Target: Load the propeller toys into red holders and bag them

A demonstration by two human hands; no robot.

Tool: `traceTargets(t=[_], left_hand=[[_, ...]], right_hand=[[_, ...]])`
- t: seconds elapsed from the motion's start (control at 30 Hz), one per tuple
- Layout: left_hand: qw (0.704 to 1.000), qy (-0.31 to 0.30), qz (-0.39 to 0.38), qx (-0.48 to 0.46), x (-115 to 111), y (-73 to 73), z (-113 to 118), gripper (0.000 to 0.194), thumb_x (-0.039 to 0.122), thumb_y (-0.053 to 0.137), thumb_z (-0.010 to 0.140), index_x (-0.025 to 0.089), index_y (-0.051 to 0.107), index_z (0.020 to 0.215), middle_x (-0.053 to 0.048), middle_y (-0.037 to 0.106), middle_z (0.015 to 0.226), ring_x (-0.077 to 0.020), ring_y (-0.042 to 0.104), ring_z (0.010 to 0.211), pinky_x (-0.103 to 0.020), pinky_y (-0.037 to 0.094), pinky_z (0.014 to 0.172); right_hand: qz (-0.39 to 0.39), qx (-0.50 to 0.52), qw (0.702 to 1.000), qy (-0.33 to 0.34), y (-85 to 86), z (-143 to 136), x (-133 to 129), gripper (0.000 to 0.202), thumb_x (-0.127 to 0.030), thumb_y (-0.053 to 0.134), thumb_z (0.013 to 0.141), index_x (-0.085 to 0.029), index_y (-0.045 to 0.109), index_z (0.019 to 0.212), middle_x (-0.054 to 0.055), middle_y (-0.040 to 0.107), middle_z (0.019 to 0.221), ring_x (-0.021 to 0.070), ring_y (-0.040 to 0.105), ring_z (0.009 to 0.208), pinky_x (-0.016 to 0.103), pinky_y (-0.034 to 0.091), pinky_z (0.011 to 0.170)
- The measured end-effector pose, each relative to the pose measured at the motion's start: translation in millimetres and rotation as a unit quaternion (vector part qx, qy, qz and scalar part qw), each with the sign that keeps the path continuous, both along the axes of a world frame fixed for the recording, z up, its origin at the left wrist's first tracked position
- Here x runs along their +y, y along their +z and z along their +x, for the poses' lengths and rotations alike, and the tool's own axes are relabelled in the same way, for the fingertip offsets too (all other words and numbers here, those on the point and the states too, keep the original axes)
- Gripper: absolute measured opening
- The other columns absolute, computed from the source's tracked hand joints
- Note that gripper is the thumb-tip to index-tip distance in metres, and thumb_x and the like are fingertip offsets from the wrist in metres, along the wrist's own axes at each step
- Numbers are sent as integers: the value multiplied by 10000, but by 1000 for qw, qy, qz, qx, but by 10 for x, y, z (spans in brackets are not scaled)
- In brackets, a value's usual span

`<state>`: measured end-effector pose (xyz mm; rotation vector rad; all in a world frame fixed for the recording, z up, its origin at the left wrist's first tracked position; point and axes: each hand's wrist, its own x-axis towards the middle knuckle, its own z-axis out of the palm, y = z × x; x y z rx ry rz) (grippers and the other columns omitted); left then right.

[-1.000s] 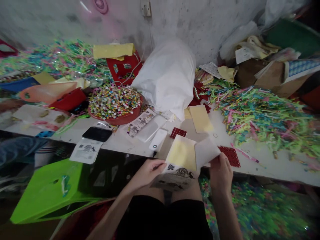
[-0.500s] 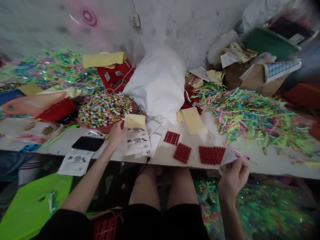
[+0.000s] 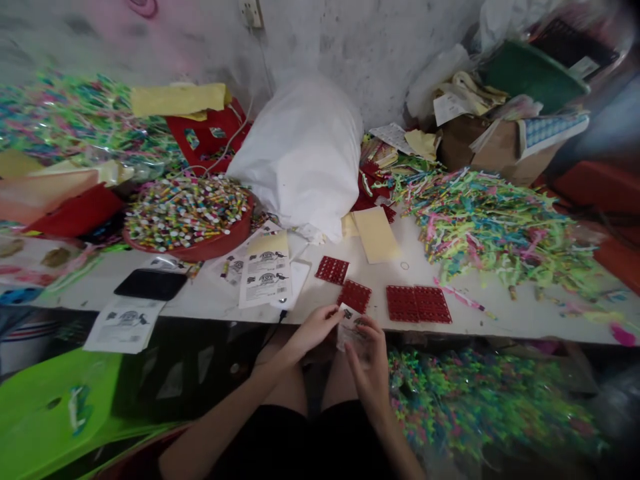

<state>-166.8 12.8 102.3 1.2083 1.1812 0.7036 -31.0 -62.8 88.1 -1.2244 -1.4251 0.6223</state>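
Observation:
My left hand (image 3: 318,328) pinches the left edge of a small clear bag with a printed label (image 3: 347,327), held over my lap at the table's front edge. Around the bag's right side are the fingers of my right hand (image 3: 370,347). Just behind the bag lies a red perforated block (image 3: 355,294), with another (image 3: 332,269) beyond it and a joined pair (image 3: 419,304) to the right. Printed sheets (image 3: 265,280) lie left of the blocks. A yellow card (image 3: 376,235) rests behind them.
A red basin (image 3: 220,241) of small colourful pieces stands left of a big white sack (image 3: 305,153). Colourful strips (image 3: 500,233) are heaped at the right. A black phone (image 3: 150,284) lies on printed sheets. A green stool (image 3: 50,407) is at lower left.
My left hand has left the printed sheets and come to the bag. My right hand has carried the bag leftward to the middle. The view has shifted slightly.

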Motion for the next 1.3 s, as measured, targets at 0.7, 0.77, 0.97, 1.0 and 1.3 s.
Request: traceTargets(t=[0.7, 0.77, 0.97, 1.0, 1.3], left_hand=[[991, 129, 17, -24, -90, -375, -14, 339, 310, 640, 686, 169, 557, 983, -77, 675, 983, -227, 631, 881, -347, 488, 804], [982, 175, -15, -77, -155, -410, 41, 378, 293, 689, 637, 163, 559, 967, -84, 674, 988, -232, 633, 902, -355, 488, 826], [937, 273, -106, -189, -327, -580, 299, 472, 250, 747, 602, 157, 581, 1034, -106, 664, 1077, -242, 622, 973, -332, 484, 832], [930, 286, -114, -202, -344, -606, 358, 477, 247, 745, 612, 153, 583, 1051, -112, 661, 1087, -243, 619, 976, -318, 488, 810], [886, 379, -136, -231, -248, -668, 652, 431, 192, 740, 635, 149, 599, 1040, -111, 659, 1070, -187, 631, 859, -232, 494, 669]], right_hand=[[-165, -4, 983, -77, -483, 253, 211, 425, -418, 623, 751, -185, 561, 1101, 74, 634, 961, 204, 600, 873, 363, 487, 817], [-177, -11, 980, -87, -438, 327, 260, 351, -427, 554, 803, -183, 578, 1053, 87, 643, 980, 213, 601, 901, 367, 475, 838], [-193, -27, 979, -52, -349, 634, 642, 423, -473, 314, 900, -184, 621, 936, 95, 674, 933, 216, 620, 890, 353, 467, 820], [-189, -37, 981, -36, -361, 675, 728, 426, -474, 311, 900, -186, 625, 912, 90, 675, 901, 215, 623, 867, 352, 469, 810], [-113, -112, 986, 53, -534, 706, 1288, 262, -426, 483, 826, -204, 621, 815, 64, 634, 815, 202, 593, 818, 350, 478, 786]])
